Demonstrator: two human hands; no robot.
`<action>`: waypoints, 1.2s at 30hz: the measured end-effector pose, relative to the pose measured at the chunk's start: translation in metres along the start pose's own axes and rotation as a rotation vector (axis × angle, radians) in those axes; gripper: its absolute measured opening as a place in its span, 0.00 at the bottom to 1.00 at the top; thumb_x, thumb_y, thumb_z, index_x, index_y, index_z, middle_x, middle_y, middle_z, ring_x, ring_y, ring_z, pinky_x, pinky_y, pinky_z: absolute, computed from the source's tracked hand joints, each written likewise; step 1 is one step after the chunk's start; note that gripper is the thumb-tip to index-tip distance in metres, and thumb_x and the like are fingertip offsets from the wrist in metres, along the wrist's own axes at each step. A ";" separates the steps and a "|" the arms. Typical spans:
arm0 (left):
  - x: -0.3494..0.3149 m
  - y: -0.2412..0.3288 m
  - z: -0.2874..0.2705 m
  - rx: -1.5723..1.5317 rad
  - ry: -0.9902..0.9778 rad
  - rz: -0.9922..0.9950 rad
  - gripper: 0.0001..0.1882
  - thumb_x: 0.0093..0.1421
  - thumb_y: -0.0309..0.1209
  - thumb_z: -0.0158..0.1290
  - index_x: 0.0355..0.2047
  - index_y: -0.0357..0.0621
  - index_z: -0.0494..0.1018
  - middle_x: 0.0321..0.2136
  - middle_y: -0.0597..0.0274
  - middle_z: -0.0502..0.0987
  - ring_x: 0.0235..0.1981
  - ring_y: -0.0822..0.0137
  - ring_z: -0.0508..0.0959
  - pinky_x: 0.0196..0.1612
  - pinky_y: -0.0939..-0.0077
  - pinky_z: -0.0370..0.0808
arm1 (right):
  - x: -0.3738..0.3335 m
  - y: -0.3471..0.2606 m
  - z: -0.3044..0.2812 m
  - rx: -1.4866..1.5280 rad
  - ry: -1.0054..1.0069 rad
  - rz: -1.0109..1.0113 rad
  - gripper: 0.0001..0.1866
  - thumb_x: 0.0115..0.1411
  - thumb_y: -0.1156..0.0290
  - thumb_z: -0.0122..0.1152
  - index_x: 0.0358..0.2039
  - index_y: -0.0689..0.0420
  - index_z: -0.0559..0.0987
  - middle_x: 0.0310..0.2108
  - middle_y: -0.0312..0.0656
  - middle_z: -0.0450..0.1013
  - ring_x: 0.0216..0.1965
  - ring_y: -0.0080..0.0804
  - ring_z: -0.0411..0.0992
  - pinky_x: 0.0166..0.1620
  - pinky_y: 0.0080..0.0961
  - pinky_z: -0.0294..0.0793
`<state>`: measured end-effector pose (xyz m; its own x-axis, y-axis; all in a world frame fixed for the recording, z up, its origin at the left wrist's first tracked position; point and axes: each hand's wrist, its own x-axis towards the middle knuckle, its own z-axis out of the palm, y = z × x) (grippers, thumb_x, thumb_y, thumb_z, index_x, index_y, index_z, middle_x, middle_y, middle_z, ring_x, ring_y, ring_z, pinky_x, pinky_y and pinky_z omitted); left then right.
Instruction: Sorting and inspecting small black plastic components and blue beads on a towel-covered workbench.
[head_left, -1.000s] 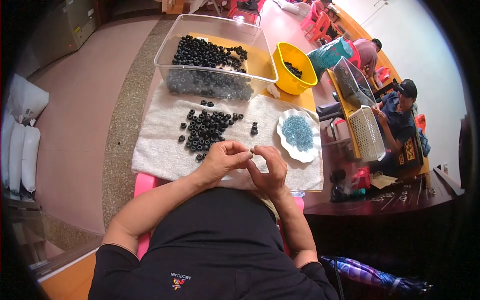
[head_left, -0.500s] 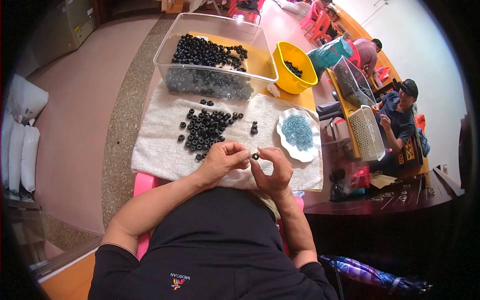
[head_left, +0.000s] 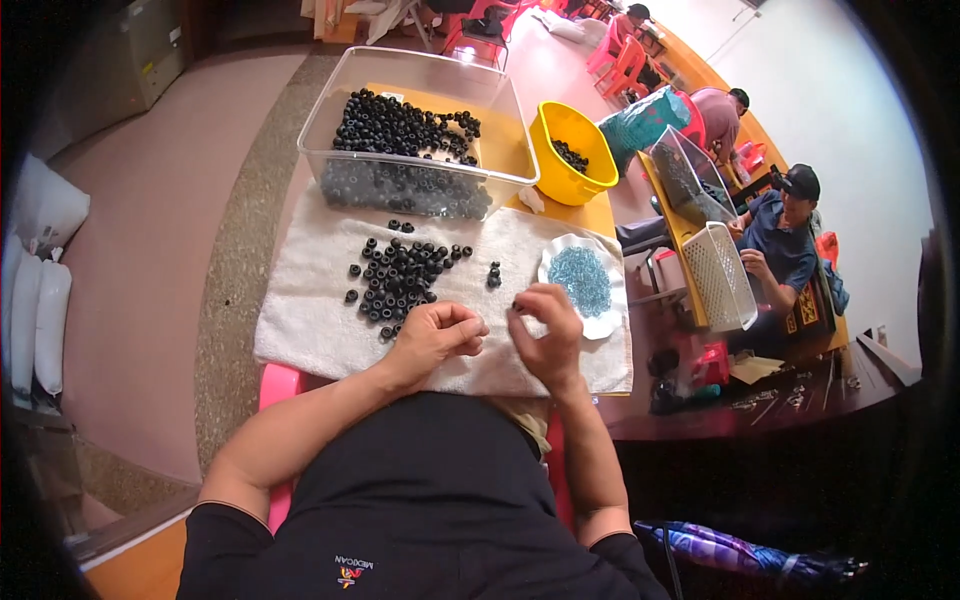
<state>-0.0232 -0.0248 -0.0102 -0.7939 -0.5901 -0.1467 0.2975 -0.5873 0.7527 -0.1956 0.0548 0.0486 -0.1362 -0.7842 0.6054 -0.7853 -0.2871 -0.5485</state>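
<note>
My left hand (head_left: pixel 436 342) is over the towel with its thumb and forefinger pinched together. Anything between those fingertips is too small to make out. A short gap away, my right hand (head_left: pixel 552 328) pinches a small black ring-shaped piece (head_left: pixel 517 308), only partly visible. Beyond my left hand lies a loose pile of round black pieces with holes (head_left: pixel 400 275). A few more black pieces (head_left: pixel 494 274) form a small separate group past my right hand. Beside that hand, a white scalloped dish (head_left: pixel 603 327) holds many tiny light-blue transparent bits (head_left: pixel 580 280).
A white towel (head_left: pixel 310 320) covers the near tabletop. At the back stand a clear plastic bin (head_left: pixel 510 150) and a yellow basin (head_left: pixel 545 140), both with black pieces. On the right, a person (head_left: pixel 790 230) sits near a white perforated basket (head_left: pixel 725 275).
My hands have drawn apart, the right one moving slightly away from the left with the black piece at its fingertips. The whole view has shifted a little.
</note>
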 end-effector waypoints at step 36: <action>0.003 -0.008 -0.002 0.268 -0.153 0.091 0.06 0.61 0.28 0.58 0.33 0.36 0.76 0.27 0.66 0.77 0.30 0.77 0.75 0.36 0.82 0.73 | 0.074 0.025 0.065 -0.434 -0.627 -0.075 0.12 0.54 0.70 0.60 0.40 0.53 0.81 0.42 0.41 0.76 0.41 0.45 0.76 0.43 0.40 0.75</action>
<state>-0.0271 -0.0237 -0.0179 -0.8470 -0.5315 0.0117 0.2365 -0.3570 0.9037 -0.1858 -0.0463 0.0418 0.1931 -0.9738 0.1200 -0.9634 -0.2114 -0.1650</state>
